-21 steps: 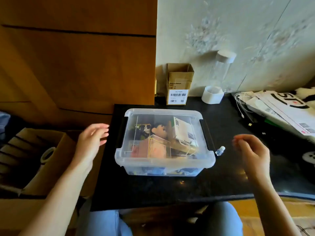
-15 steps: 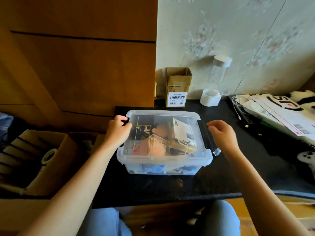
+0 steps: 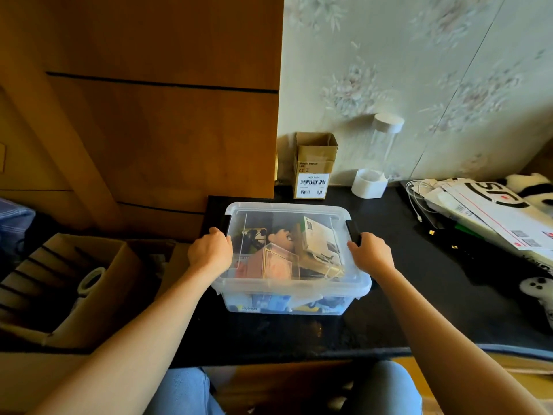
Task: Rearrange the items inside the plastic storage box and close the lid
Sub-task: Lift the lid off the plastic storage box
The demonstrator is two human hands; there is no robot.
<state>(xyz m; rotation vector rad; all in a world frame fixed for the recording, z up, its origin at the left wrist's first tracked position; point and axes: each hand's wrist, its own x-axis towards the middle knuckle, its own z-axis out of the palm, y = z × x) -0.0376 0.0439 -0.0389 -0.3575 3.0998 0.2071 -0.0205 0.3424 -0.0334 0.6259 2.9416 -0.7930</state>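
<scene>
A clear plastic storage box [image 3: 287,304] stands on the black table [image 3: 419,295] in front of me, with its clear lid [image 3: 287,209] lying on top. Through the lid I see a white carton [image 3: 318,239], a pink packet [image 3: 276,266], a small doll head [image 3: 282,235] and other small items. My left hand [image 3: 209,253] grips the black latch on the box's left side. At the right side my right hand [image 3: 369,254] curls over the other black latch [image 3: 353,230].
Behind the box stand a small cardboard carton [image 3: 312,166] and a clear jar with a white cap [image 3: 380,157]. Papers and cables [image 3: 484,214] lie at the right. An open cardboard box [image 3: 68,283] with a tape roll sits left of the table.
Both hands came in from the sides and closed on the box's two side latches. The view shifted closer to the box.
</scene>
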